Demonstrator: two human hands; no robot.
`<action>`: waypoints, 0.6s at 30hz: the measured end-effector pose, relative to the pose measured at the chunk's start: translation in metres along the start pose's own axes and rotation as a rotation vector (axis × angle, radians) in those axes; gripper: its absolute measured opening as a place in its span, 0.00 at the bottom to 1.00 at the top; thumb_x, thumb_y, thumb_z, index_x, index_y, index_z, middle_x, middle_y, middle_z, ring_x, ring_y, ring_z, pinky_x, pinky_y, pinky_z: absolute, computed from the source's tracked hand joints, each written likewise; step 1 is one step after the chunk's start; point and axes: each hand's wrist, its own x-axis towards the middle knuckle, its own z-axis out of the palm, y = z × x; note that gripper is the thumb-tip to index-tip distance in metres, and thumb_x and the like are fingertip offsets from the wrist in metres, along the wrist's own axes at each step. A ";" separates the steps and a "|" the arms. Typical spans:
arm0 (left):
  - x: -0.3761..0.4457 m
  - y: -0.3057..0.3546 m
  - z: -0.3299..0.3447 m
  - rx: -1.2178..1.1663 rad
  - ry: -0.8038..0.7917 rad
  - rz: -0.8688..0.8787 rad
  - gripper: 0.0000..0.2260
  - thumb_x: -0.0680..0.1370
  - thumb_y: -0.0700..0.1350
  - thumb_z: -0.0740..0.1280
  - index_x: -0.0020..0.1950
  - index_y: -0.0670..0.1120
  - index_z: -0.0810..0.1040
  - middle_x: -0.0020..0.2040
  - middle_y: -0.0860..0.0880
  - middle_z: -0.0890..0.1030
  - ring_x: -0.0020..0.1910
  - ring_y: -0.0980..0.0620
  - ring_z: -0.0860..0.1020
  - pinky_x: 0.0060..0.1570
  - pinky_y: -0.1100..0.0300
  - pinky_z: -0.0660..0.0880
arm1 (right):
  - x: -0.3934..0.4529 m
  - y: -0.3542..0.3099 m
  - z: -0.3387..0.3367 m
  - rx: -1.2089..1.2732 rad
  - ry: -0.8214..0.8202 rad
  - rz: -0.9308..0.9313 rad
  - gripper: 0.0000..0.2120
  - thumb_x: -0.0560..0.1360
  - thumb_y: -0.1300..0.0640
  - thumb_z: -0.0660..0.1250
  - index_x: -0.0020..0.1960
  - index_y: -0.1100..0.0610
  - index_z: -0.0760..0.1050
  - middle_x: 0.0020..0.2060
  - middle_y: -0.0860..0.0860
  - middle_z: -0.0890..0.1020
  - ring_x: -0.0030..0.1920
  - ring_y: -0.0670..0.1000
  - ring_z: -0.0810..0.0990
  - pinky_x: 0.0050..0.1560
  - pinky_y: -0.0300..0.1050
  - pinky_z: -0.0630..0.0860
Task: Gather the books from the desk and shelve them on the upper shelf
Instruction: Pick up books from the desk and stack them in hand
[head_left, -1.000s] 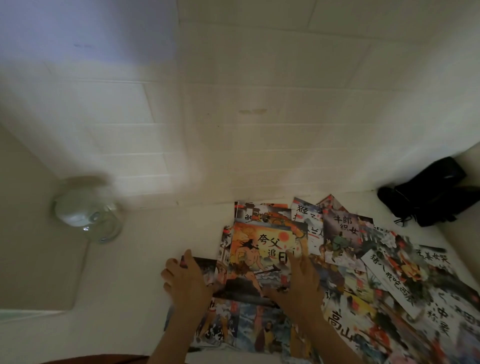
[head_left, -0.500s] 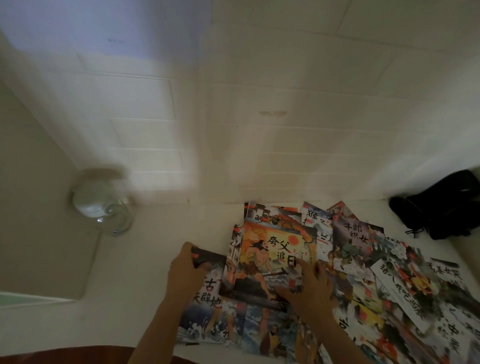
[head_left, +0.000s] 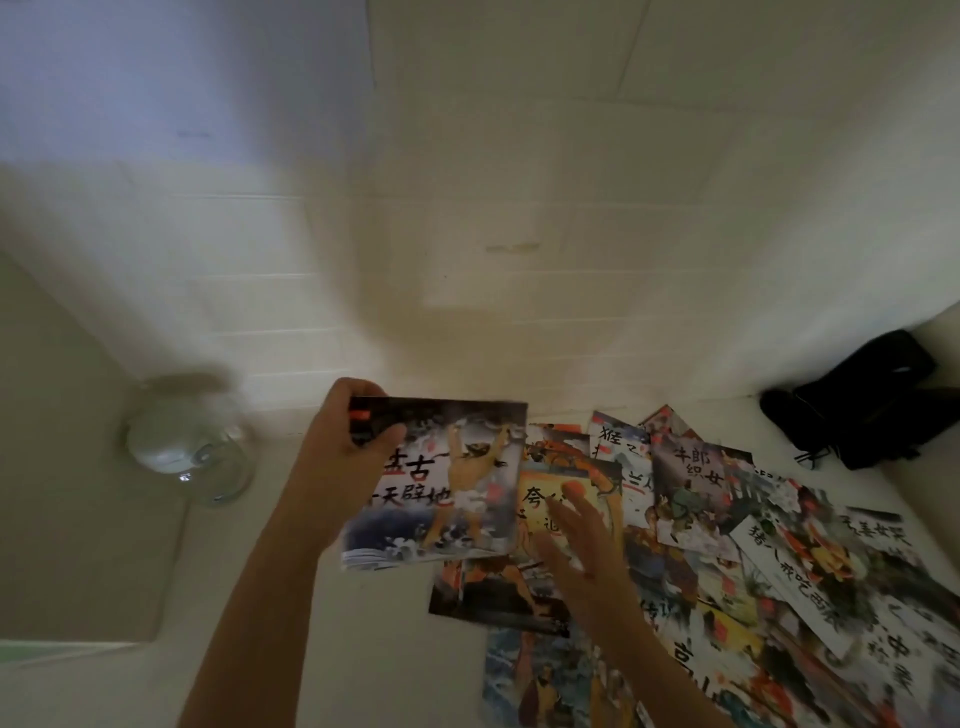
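My left hand (head_left: 345, 452) grips the top left corner of a thin picture book (head_left: 441, 483) with a blue-grey cover, lifted above the white desk (head_left: 363, 649). My right hand (head_left: 576, 545) hovers flat, fingers spread, over an orange-covered book (head_left: 597, 483) lying on the heap. Several more picture books (head_left: 779, 561) lie fanned and overlapping across the desk's right half. No shelf is visible.
A clear glass bowl (head_left: 192, 447) stands at the desk's back left by the white panelled wall (head_left: 467, 260). A black bundle with cords (head_left: 862, 400) lies in the back right corner.
My left hand has pulled the blue-grey book out from under the pile and raised it off the desk. My right hand has lifted off the orange book and opened.
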 end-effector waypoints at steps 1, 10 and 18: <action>0.003 0.001 0.012 -0.097 -0.036 -0.054 0.12 0.75 0.34 0.69 0.52 0.46 0.70 0.45 0.44 0.79 0.43 0.45 0.81 0.41 0.50 0.81 | 0.000 -0.011 0.000 0.152 -0.019 0.006 0.38 0.67 0.33 0.70 0.72 0.45 0.63 0.64 0.43 0.78 0.64 0.44 0.77 0.62 0.48 0.77; -0.006 -0.095 0.137 0.215 -0.220 -0.256 0.23 0.72 0.49 0.73 0.64 0.49 0.71 0.57 0.49 0.77 0.59 0.46 0.77 0.59 0.54 0.73 | -0.002 0.011 -0.032 -0.161 0.215 0.193 0.06 0.76 0.59 0.69 0.43 0.54 0.73 0.35 0.50 0.75 0.36 0.49 0.74 0.34 0.29 0.69; -0.031 -0.111 0.150 0.388 -0.163 -0.366 0.43 0.70 0.52 0.75 0.76 0.40 0.55 0.70 0.40 0.65 0.69 0.41 0.65 0.68 0.50 0.61 | 0.018 0.037 -0.035 -0.452 0.228 0.355 0.35 0.73 0.46 0.72 0.73 0.59 0.63 0.67 0.55 0.73 0.66 0.57 0.72 0.66 0.54 0.73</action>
